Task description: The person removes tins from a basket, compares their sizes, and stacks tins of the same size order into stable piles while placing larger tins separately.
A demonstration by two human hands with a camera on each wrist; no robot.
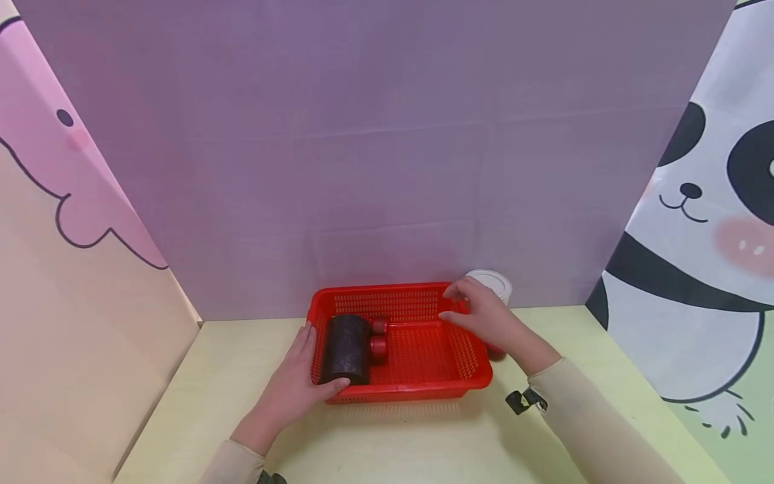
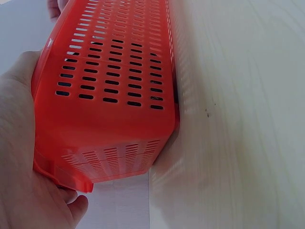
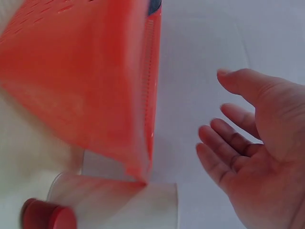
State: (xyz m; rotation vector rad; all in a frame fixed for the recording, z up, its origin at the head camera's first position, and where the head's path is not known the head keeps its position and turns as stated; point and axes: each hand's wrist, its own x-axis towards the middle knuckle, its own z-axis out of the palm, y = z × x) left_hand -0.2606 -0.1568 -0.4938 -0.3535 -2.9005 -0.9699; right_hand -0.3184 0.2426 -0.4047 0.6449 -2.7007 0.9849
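Observation:
A red plastic basket [image 1: 411, 388] with slotted walls stands on the table. My left hand [image 1: 290, 390] grips its left end, thumb over the front rim and fingers along the left side; the left wrist view shows the fingers bent round the rim. Inside, at the left, lies a large black cylinder [image 1: 347, 349]. Beside it are two small red cylindrical pieces [image 1: 378, 349], partly hidden. Over the basket's right end hovers my right hand [image 1: 484, 316], fingers loosely bent and thumb apart. The right wrist view shows this palm [image 3: 271, 167] holding nothing.
Just outside the basket's right end is a white can [image 1: 492, 281], partly behind my right hand. A small red cylindrical piece [image 3: 47, 214] stands near that can. A purple-grey backdrop [image 1: 387, 168] rises behind the pale wooden table [image 1: 387, 444], with printed panels at both sides.

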